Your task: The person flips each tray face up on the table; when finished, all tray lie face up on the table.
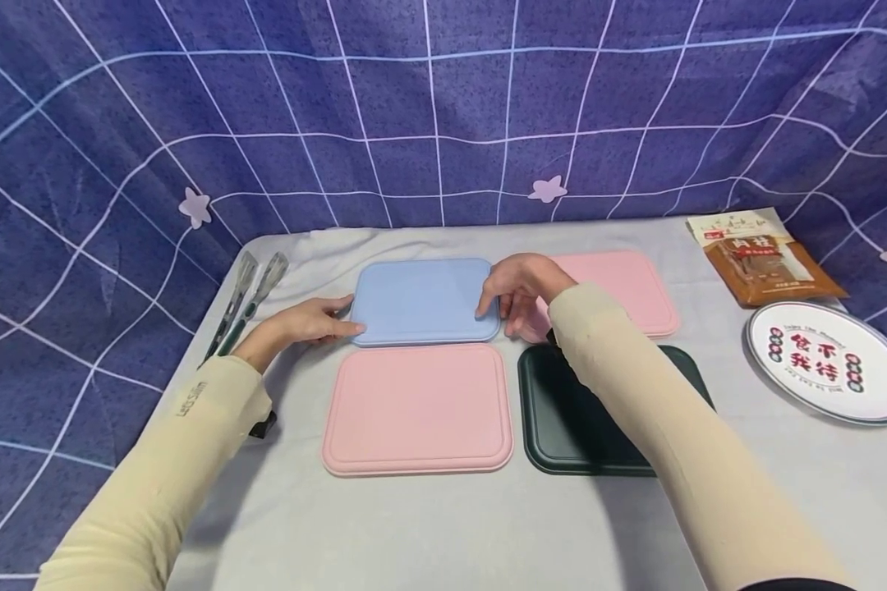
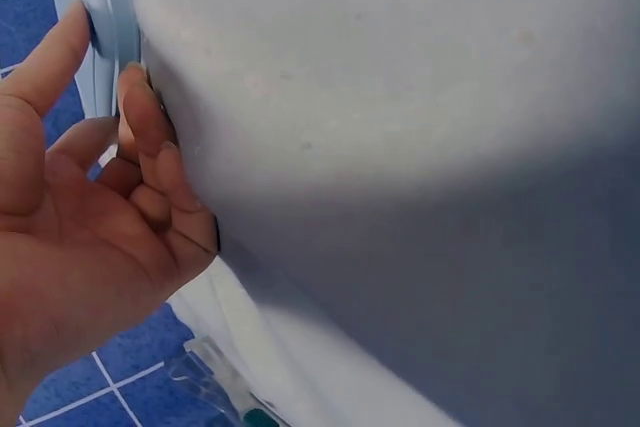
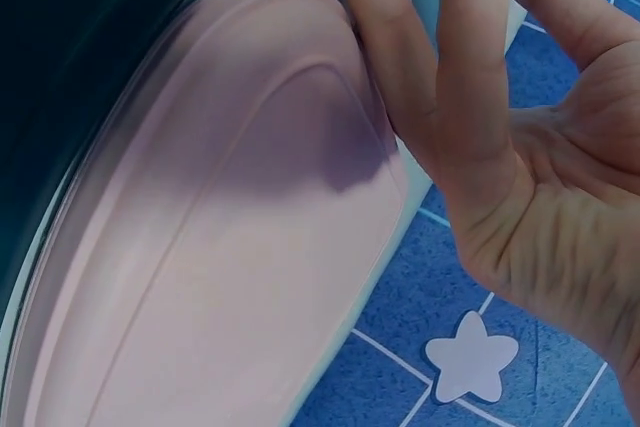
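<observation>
A flat blue rectangular board [image 1: 425, 300] with rounded corners and a grooved rim lies at the back of the table. At its left edge, my left hand [image 1: 306, 322] holds it between thumb and fingers, as the left wrist view also shows with the hand [image 2: 110, 187]. My right hand [image 1: 521, 287] grips the opposite edge, the fingers bent down along the side. Directly in front lies a pink board [image 1: 417, 410] of like shape. Another pink board [image 1: 621, 287] and a dark green board [image 1: 584, 419] are to the right, partly hidden by my right arm.
Two tongs-like utensils [image 1: 255, 287] lie at the table's left edge. At the right are a brown food packet [image 1: 769, 263] and a white plate [image 1: 831, 361] with red lettering. A blue gridded cloth [image 1: 443, 107] hangs behind and beside the table.
</observation>
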The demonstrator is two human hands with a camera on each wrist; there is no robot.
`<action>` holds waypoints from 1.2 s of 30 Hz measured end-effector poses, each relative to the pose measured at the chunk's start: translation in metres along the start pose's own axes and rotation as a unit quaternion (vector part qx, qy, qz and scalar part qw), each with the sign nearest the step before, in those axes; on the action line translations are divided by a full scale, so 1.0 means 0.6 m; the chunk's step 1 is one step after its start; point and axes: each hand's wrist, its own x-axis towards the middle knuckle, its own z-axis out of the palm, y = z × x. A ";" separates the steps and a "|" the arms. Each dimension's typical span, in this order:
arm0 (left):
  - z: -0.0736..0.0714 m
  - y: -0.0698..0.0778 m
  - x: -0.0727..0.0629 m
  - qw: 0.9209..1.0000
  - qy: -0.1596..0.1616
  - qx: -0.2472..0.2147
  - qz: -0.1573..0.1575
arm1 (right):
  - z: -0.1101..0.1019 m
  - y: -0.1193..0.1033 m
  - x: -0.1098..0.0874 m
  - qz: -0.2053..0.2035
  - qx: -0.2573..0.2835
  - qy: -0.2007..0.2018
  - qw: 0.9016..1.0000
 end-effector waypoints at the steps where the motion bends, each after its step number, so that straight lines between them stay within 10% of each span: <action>1: 0.000 -0.001 -0.001 1.000 0.001 0.000 0.000 | 0.000 0.000 0.000 -0.001 0.002 -0.001 1.000; 36: -0.011 -0.002 -0.022 0.997 -0.003 -0.081 0.008 | 0.004 0.020 -0.005 -0.049 0.038 0.009 0.998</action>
